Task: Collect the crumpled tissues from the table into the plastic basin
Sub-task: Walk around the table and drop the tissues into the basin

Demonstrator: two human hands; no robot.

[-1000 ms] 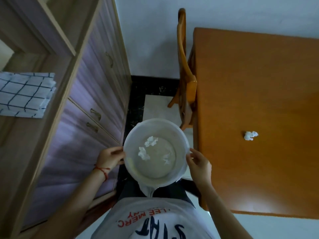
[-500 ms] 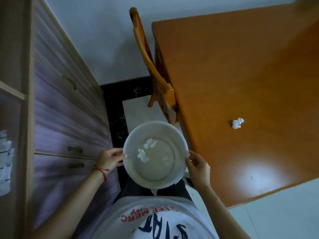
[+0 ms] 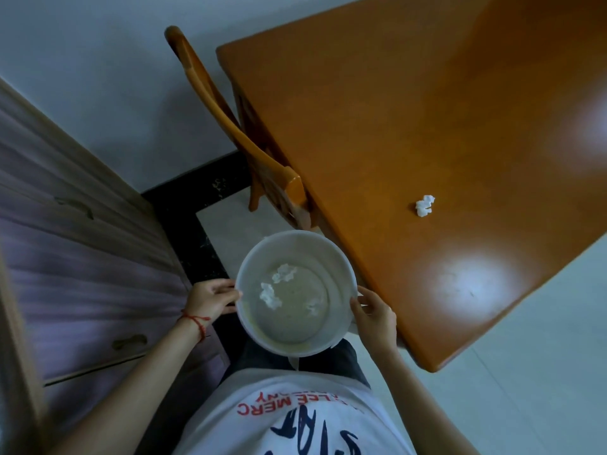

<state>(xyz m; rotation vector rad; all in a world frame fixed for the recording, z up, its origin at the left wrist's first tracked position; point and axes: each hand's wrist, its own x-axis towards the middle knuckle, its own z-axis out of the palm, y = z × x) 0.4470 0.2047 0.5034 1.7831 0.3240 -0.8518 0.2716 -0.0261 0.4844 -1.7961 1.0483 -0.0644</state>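
While both hands, left hand (image 3: 210,298) and right hand (image 3: 374,311), fingers gripping the plastic basin (image 3: 341,261) rim, have swung toward the worktop (image 3: 377,110), one crumpled tissue (image 3: 424,205) remains mid-worktop, near its front edge; pickup pending.

Shiny orange wooden table (image 3: 427,93) bare all around one small white crumpled tissue (image 3: 424,206), open from above, orange wooden chair (image 3: 230,126) pushed against its left edge, round white plastic basin (image 3: 343,261) just beside the near edge

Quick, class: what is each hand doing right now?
Left hand: closed on the left rim of the plastic basin.
Right hand: closed on the basin's right rim.
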